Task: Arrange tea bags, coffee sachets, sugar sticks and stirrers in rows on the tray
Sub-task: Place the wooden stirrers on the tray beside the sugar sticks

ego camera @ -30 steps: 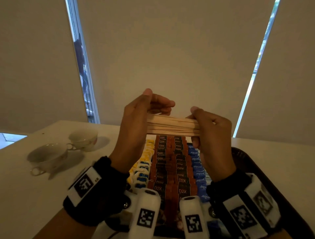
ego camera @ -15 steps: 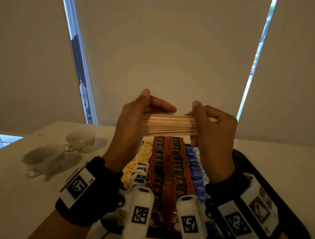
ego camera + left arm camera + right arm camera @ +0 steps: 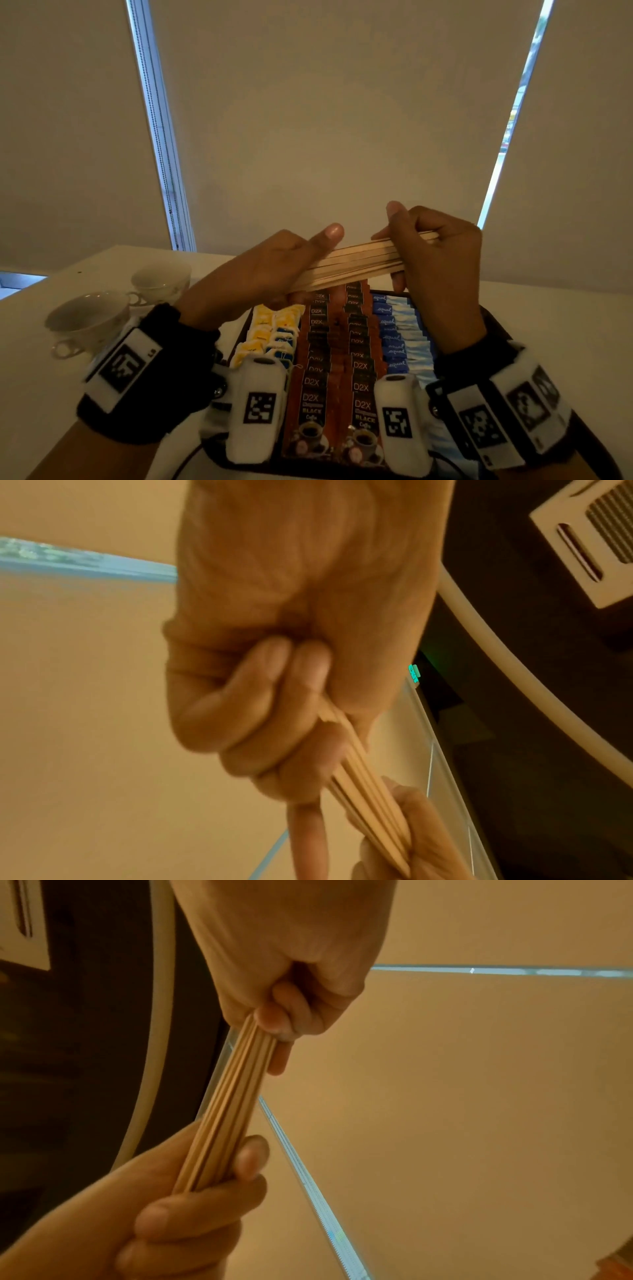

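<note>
1. Both hands grasp one bundle of wooden stirrers (image 3: 363, 265): the left hand (image 3: 270, 270) curls its fingers round the lower left end with the thumb laid along the top, and the right hand (image 3: 442, 260) wraps the higher right end, so the bundle tilts up to the right in mid-air above the far end of the tray (image 3: 493, 329).

2. Below, three kinds of packet already lie in rows running near to far: yellow and blue tea bags (image 3: 270, 335) on the left, brown D2X coffee sachets (image 3: 339, 356) in the middle, blue Equal sugar sticks (image 3: 400, 335) to their right. The stirrers look like the last item to be laid.

3. To do this step well, square the bundle first: the sticks lie slightly fanned and uneven at the left end, so a light squeeze while sliding the ends flush would help.

4. Turn the bundle to run near to far, matching the rows, before lowering it.

5. Free space seems to lie on the right of the tray beyond the sugar sticks, though the right forearm hides most of it.

6. Lower gently and let go low, so that the sticks do not scatter or disturb the neighbouring row.

7. Two teacups (image 3: 113, 308) stand on the table (image 3: 565, 318) to the left, well apart from the tray.
</note>
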`<state>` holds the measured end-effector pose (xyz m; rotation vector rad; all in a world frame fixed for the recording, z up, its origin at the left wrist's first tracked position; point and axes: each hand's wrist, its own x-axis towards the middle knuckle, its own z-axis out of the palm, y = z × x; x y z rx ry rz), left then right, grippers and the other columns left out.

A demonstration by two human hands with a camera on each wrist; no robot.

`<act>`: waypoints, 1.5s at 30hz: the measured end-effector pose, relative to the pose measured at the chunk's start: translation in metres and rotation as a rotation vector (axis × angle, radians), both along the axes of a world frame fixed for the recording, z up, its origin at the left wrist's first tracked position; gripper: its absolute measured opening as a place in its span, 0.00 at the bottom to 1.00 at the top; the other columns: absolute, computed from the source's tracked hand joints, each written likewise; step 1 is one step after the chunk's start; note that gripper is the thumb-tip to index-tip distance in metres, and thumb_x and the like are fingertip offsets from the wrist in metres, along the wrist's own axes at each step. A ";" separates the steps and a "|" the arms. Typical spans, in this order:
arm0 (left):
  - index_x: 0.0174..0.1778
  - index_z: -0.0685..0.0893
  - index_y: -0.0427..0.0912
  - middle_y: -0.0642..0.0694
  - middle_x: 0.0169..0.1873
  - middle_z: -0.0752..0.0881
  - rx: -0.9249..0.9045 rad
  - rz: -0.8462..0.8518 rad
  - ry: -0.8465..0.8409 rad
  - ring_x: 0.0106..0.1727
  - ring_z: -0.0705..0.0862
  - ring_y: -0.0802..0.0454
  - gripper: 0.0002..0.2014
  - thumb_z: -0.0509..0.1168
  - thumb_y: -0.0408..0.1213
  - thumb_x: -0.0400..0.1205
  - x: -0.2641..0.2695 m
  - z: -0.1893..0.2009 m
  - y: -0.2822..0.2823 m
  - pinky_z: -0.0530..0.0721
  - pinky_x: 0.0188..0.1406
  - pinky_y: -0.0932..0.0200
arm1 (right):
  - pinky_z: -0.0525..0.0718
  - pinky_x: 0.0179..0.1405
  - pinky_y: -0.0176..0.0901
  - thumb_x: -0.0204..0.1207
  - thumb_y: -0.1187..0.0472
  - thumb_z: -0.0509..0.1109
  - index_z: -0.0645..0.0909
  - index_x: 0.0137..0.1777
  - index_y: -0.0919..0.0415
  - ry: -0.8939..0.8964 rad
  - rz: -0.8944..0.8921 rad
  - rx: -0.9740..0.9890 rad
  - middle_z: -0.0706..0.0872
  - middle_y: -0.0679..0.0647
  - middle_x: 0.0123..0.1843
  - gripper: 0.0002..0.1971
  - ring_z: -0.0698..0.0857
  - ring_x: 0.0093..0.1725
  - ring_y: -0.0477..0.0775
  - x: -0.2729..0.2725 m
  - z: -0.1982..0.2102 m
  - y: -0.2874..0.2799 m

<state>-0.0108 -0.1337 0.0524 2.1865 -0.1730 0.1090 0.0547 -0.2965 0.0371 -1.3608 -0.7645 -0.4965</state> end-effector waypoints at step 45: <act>0.66 0.77 0.44 0.43 0.65 0.83 -0.549 0.112 -0.382 0.72 0.76 0.53 0.34 0.29 0.54 0.87 0.011 0.007 -0.026 0.67 0.75 0.38 | 0.64 0.18 0.31 0.66 0.48 0.68 0.81 0.26 0.51 -0.476 -0.432 -0.956 0.75 0.46 0.18 0.11 0.66 0.17 0.43 0.003 -0.005 0.006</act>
